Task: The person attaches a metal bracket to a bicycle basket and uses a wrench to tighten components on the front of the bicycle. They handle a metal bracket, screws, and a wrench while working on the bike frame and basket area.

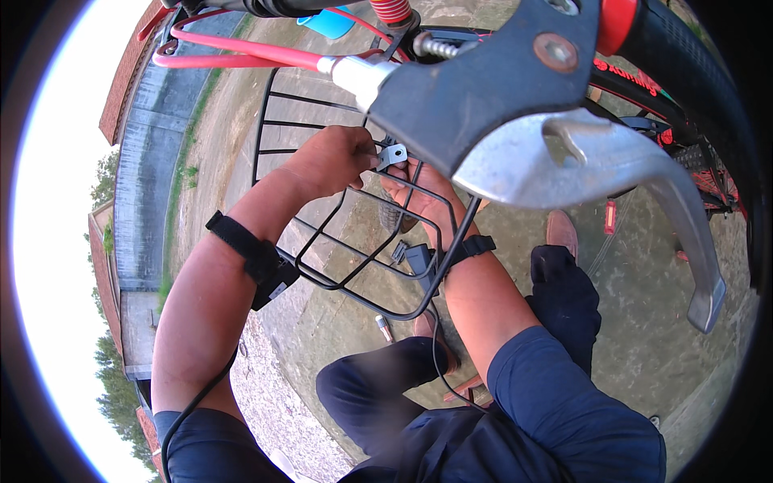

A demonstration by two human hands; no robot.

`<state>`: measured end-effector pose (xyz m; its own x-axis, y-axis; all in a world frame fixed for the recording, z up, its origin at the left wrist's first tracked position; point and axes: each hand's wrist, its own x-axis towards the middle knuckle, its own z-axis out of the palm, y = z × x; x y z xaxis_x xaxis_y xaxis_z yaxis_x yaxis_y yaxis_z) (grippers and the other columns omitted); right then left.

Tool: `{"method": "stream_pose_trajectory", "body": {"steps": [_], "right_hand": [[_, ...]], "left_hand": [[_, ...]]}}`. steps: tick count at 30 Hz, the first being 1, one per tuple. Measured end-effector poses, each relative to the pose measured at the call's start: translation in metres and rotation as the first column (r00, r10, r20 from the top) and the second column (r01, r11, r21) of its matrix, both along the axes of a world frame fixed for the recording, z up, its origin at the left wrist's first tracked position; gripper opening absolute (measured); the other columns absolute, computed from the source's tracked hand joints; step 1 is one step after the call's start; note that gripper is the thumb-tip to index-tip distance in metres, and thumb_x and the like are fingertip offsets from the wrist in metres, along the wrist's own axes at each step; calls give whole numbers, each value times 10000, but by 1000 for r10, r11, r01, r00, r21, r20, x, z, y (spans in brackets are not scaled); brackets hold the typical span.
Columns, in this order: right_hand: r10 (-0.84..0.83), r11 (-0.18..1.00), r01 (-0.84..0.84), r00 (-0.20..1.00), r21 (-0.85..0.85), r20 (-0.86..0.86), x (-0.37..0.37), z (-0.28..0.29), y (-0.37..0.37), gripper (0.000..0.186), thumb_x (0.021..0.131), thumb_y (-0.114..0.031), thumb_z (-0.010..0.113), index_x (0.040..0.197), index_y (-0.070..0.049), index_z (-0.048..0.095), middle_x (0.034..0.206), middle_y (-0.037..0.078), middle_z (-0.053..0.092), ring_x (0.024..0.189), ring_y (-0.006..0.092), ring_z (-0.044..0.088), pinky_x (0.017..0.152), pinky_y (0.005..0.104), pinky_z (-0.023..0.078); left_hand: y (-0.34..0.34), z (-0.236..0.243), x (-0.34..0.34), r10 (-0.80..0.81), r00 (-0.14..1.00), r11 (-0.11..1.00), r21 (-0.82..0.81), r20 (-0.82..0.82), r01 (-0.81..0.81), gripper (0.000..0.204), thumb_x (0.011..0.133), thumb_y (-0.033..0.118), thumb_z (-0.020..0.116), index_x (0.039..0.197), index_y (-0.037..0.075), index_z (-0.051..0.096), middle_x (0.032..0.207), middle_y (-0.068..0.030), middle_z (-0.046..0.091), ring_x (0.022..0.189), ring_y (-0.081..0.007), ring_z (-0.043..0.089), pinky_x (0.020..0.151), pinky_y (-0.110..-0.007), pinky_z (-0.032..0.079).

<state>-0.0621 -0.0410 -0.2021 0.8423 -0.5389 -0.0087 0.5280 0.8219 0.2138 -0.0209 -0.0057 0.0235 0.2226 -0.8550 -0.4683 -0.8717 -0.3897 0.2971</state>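
A black wire bicycle basket (346, 286) hangs in front of me, and both arms reach to it. My left hand (334, 161) is closed at its far wires, pinching a small silver metal bracket (392, 156) with a hole in it. Just right of and below the bracket is my right hand (424, 197), partly behind the basket wires. Its fingers curl in close to the bracket; what they grip is hidden. A large silver brake lever (555, 165) on a black mount (483, 80) looms at upper right, above the right hand.
Red cables (241, 55) run to the brake mount. A black handlebar grip (684, 64) curves at the upper right. On the concrete lie a small red object (610, 217) and a small tool-like item (384, 328). A blue basin (328, 22) stands far off. Black cords trail from both wrist straps.
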Motion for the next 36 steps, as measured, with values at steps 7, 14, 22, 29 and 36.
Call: {"method": "stream_pose_trajectory", "body": {"steps": [7, 14, 22, 29, 36], "right_hand": [[0, 983, -2, 1000, -182, -11, -19, 21, -4, 185, 970, -267, 579, 838, -138, 576, 680, -35, 516, 555, 96, 454, 512, 261, 404], [13, 972, 25, 987, -232, 158, -6, -6, -10, 168, 965, -268, 571, 984, -102, 591, 815, 40, 583, 683, 138, 535, 590, 274, 469], [9, 975, -3, 1000, -222, 27, -23, 20, -5, 154, 955, -284, 592, 908, -137, 585, 736, -19, 543, 624, 103, 492, 626, 265, 456], [-42, 962, 58, 997, -268, 67, -23, 25, -5, 172, 957, -310, 593, 894, -151, 582, 683, -47, 500, 649, 88, 492, 682, 251, 454], [-75, 989, 46, 976, -142, -204, -38, 19, 11, 106, 1013, -216, 490, 966, -155, 563, 844, -47, 526, 802, 89, 514, 808, 261, 470]], "left_hand": [[5, -4, 8, 13, 991, 986, -163, -137, -36, 161, 858, 96, 656, 939, -41, 634, 798, -115, 683, 659, -196, 686, 613, -325, 530], [3, 3, 11, 94, 963, 987, -105, -251, -124, 185, 847, 130, 674, 926, -34, 640, 762, -108, 674, 670, -192, 681, 616, -329, 523], [13, 12, -17, -336, 879, 874, -235, 338, 425, 151, 846, 122, 665, 927, -4, 646, 772, -117, 688, 665, -232, 680, 660, -357, 526], [2, -2, -3, -194, 936, 969, -91, 293, 229, 183, 852, 140, 663, 943, -17, 640, 788, -134, 689, 666, -238, 684, 660, -365, 527], [1, 7, -12, -153, 960, 982, -75, 233, 174, 204, 845, 155, 683, 930, -26, 646, 787, -124, 685, 669, -216, 683, 654, -350, 530]]}}
